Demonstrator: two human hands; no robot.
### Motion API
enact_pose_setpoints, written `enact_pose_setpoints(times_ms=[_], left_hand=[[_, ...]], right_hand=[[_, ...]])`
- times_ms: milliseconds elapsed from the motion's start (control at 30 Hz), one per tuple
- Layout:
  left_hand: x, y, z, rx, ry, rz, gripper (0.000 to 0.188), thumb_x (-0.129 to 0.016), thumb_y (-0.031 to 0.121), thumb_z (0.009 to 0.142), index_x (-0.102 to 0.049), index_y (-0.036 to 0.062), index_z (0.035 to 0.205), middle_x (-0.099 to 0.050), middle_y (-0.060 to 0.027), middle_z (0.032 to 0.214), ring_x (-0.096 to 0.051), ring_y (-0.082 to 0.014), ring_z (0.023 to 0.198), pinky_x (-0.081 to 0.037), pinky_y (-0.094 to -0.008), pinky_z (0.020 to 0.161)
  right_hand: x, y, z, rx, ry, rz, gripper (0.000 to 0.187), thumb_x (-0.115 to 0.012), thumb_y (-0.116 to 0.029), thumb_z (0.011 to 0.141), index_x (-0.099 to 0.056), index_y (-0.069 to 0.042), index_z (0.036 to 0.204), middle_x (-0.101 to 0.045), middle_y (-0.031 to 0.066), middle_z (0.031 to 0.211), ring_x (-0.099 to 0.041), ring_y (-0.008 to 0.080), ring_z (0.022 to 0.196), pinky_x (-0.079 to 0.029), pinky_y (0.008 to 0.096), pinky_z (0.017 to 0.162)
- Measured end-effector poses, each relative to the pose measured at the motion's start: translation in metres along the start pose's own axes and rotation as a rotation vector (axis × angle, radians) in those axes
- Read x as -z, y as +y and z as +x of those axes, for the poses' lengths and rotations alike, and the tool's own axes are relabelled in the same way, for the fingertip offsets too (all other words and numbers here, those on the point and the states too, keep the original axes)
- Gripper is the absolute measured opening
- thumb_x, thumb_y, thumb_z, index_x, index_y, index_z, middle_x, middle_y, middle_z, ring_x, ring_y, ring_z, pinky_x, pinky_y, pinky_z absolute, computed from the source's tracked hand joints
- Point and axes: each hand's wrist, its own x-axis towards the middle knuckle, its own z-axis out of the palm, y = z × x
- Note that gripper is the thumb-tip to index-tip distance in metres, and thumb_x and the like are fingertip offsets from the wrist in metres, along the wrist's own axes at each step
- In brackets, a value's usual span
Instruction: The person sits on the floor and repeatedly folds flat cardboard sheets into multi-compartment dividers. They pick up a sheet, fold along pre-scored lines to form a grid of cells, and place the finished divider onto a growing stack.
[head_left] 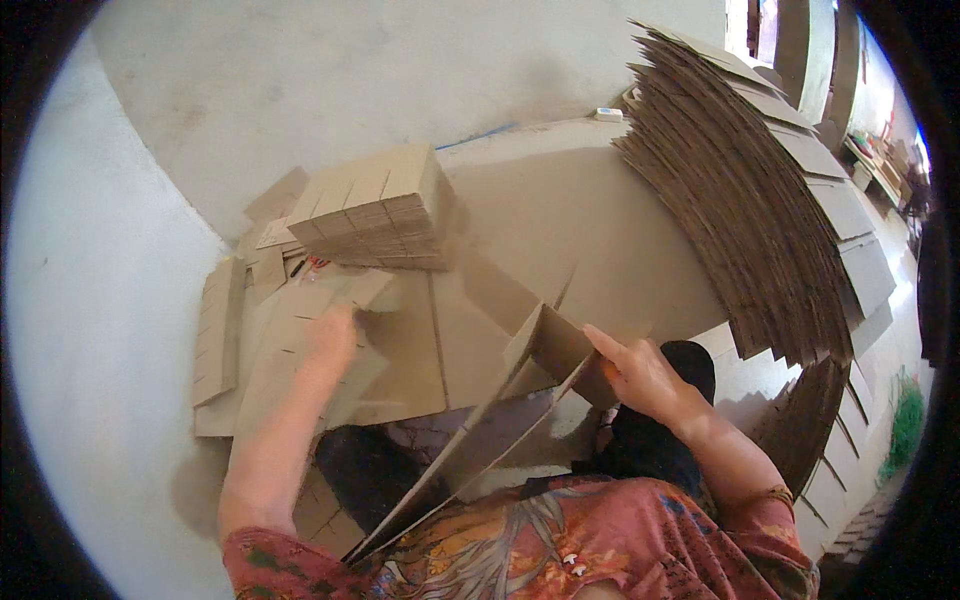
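A folded cardboard piece stands on edge in front of my torso, its two long panels running down toward my lap. My right hand grips its far right corner, with the index finger stretched along the top edge. On the left, my left hand is smeared by motion over a pale, blurred cardboard sheet, so its fingers do not show clearly. I cannot tell whether it holds that sheet. Just beyond it sits a neat block of stacked slotted cardboard strips.
A tall, leaning stack of brown cardboard sheets curves along the right. A slotted cardboard bundle lies at the left edge of the cardboard work surface. A small white object is near the wall, and green stringy material lies far right.
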Motion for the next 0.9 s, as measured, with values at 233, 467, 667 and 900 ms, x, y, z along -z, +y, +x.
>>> enact_pose_setpoints(times_ms=[233,467,667,900], left_hand=[[0.109,-0.024,0.021,-0.027,0.105,0.27,0.009,-0.053,0.005,0.077,-0.061,0.0019,0.077,-0.063,-0.0185,0.074,-0.063,-0.0346,0.071,-0.049,-0.0444,0.06],[0.057,-0.061,0.02,0.105,-0.131,0.361,0.013,-0.053,0.01,0.08,-0.065,0.0028,0.082,-0.065,-0.0173,0.081,-0.064,-0.0326,0.076,-0.051,-0.0422,0.064],[-0.061,-0.1,-0.027,0.194,-0.197,-0.08,0.022,-0.061,0.025,0.083,-0.065,0.0036,0.086,-0.065,-0.017,0.082,-0.062,-0.0327,0.076,-0.048,-0.0422,0.067],[-0.001,-0.09,0.012,0.218,-0.209,-0.402,0.021,-0.065,0.017,0.079,-0.063,-0.0036,0.078,-0.06,-0.0158,0.067,-0.056,-0.0216,0.063,-0.044,-0.0361,0.061]], right_hand=[[0.005,-0.008,-0.003,-0.061,-0.019,0.042,0.048,-0.054,0.005,0.076,-0.05,-0.003,0.123,-0.061,0.0256,0.09,-0.059,0.0429,0.083,-0.047,0.0433,0.074],[0.001,-0.007,-0.002,0.036,0.051,-0.006,0.045,-0.055,0.001,0.079,-0.05,-0.004,0.123,-0.06,0.0262,0.077,-0.059,0.044,0.073,-0.048,0.0466,0.064],[-0.004,0.002,-0.004,0.118,0.066,-0.025,0.049,-0.056,0.005,0.075,-0.05,-0.004,0.123,-0.061,0.0248,0.079,-0.059,0.0429,0.07,-0.048,0.047,0.061],[0.001,-0.005,0.007,0.333,0.131,0.053,0.057,-0.057,0.01,0.068,-0.05,-0.004,0.123,-0.06,0.0191,0.081,-0.059,0.0376,0.07,-0.048,0.0441,0.061]])
